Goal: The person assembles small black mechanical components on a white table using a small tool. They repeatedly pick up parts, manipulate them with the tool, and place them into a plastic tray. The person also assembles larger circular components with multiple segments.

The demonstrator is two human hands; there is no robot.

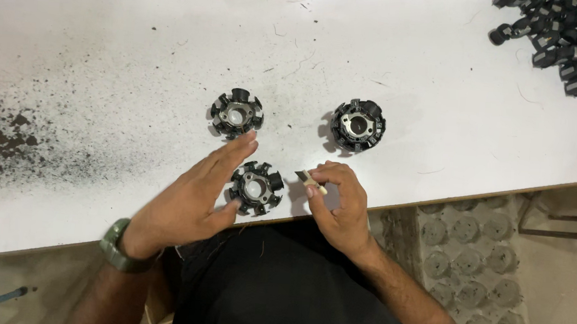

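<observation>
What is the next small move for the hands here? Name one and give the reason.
Probably bring the right hand leftward so the small pale piece pinched in its fingertips meets the nearest round black slotted part. The open left hand already rests beside that part, and the piece hovers just right of it.

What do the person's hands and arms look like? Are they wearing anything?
Both hands are bare, with no gloves and no rings that show. The left hand has an olive-green watch with a chunky strap on its wrist. The right hand has nothing on its wrist. Both forearms are bare too, with no sleeves reaching them. The person also wears dark clothes.
</observation>
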